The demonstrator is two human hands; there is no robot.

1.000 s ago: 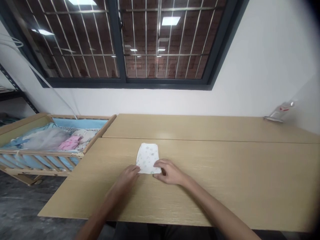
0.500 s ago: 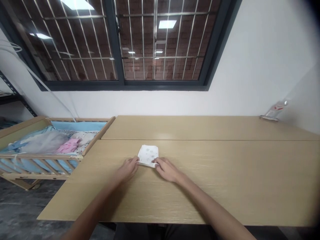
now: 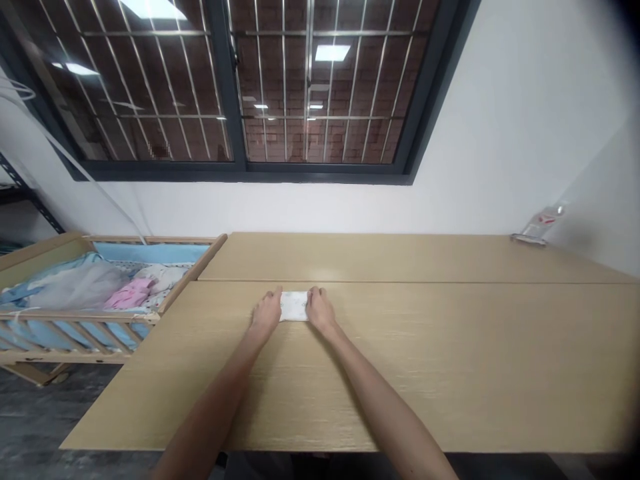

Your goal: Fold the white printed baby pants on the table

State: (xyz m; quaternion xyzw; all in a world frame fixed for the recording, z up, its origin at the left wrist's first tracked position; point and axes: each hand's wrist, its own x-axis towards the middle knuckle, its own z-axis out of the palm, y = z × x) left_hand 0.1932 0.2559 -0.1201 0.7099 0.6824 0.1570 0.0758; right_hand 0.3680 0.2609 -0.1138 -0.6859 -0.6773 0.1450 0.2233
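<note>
On the pale wooden table (image 3: 450,373), near its middle seam, a small white printed folded cloth (image 3: 294,306) lay between the left hand (image 3: 267,312) and right hand (image 3: 320,309), fingers pressed flat on its ends. Even, simultaneous pressure would likely keep the fold square.

We have the folded cloth (image 3: 294,306) lying on the near table (image 3: 450,373), close to its far edge, between our hands: the left hand (image 3: 267,312) touches its left side, the right hand (image 3: 319,309) its right side. A second table (image 3: 400,257) sits behind, against the wall below the window (image 3: 240,87). A bottle (image 3: 539,225) lies at that table's far right corner. Left of the tables stands a crib (image 3: 75,313) with clothes (image 3: 130,292) in it.
</note>
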